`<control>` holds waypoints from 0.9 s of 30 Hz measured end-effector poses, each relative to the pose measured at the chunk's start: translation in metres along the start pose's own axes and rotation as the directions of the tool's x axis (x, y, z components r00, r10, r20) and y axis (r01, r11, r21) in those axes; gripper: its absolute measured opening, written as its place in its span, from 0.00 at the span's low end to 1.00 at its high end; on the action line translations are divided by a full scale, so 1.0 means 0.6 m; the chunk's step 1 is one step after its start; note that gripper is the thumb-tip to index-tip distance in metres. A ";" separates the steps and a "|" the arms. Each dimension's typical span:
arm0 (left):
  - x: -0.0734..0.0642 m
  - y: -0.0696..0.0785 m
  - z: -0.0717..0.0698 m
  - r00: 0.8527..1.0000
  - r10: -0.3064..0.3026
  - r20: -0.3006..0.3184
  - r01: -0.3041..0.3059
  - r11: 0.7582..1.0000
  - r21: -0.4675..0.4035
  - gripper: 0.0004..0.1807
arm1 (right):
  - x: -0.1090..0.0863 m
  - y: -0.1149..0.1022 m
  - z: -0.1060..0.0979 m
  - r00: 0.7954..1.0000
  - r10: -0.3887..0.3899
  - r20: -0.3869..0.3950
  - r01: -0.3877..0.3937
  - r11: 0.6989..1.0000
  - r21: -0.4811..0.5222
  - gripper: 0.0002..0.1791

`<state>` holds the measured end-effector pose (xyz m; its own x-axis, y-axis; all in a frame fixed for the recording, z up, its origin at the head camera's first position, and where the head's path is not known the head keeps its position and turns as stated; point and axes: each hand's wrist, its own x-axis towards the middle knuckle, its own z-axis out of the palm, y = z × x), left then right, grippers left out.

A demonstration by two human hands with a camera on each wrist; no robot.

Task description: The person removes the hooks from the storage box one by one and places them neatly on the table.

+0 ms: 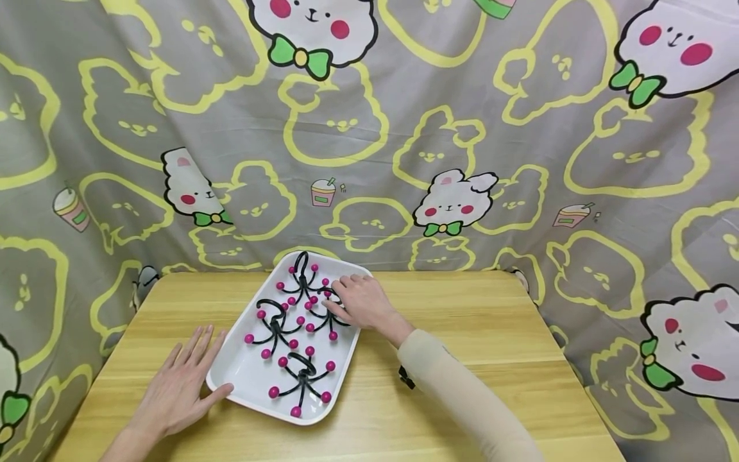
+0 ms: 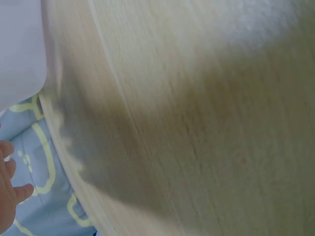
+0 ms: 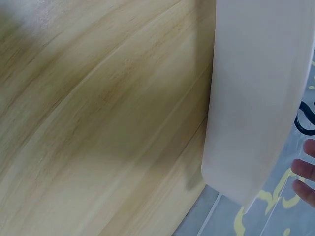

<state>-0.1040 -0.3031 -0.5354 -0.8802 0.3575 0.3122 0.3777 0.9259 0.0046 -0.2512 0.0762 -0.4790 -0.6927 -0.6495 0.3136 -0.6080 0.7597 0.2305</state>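
Observation:
Black scalp massagers with magenta ball tips lie in a white tray (image 1: 237,369): one at the far end (image 1: 303,282), one on the left (image 1: 276,326), one at the near end (image 1: 303,375), one on the right (image 1: 330,314). My right hand (image 1: 366,301) is over the right-hand massager, fingers and thumb parted about its looped handle, partly hiding it. The right wrist view shows separated fingertips (image 3: 304,169) just below a black loop (image 3: 306,119). My left hand (image 1: 179,385) lies beside the tray with fingers spread, thumb at the tray's near-left corner.
The tray stands angled on a wooden table (image 1: 462,333), its far end close to the back edge. A patterned grey curtain (image 1: 369,141) hangs behind the table and along both sides. A small black object (image 1: 407,377) shows beneath the right sleeve.

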 end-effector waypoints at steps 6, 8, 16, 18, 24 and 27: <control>0.000 0.001 -0.001 1.000 -0.007 -0.004 0.007 1.000 -0.005 0.56 | 0.006 -0.003 -0.001 1.000 -0.003 -0.020 0.003 1.000 -0.011 0.25; -0.001 0.001 -0.001 1.000 -0.008 -0.005 0.008 1.000 -0.007 0.55 | 0.007 -0.004 0.000 1.000 -0.007 -0.029 0.007 1.000 -0.015 0.24; -0.002 0.002 -0.001 1.000 -0.015 0.003 0.015 1.000 -0.017 0.55 | 0.011 -0.004 0.001 0.997 -0.026 -0.072 0.025 0.999 -0.020 0.21; -0.002 0.002 -0.001 1.000 -0.011 0.000 0.011 1.000 -0.015 0.55 | 0.011 -0.004 0.001 0.997 -0.028 -0.077 0.027 0.999 -0.025 0.21; -0.002 0.001 -0.001 1.000 -0.009 -0.007 0.009 1.000 -0.020 0.55 | 0.012 -0.003 -0.002 0.995 -0.037 -0.088 0.033 0.999 -0.040 0.21; -0.001 0.000 -0.002 1.000 -0.014 -0.006 0.014 0.999 -0.029 0.54 | 0.012 -0.002 -0.003 0.995 -0.039 -0.089 0.036 0.998 -0.043 0.21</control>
<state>-0.1030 -0.3034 -0.5348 -0.8839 0.3434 0.3174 0.3734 0.9269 0.0370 -0.2548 0.0704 -0.4755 -0.6308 -0.6735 0.3854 -0.6152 0.7367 0.2807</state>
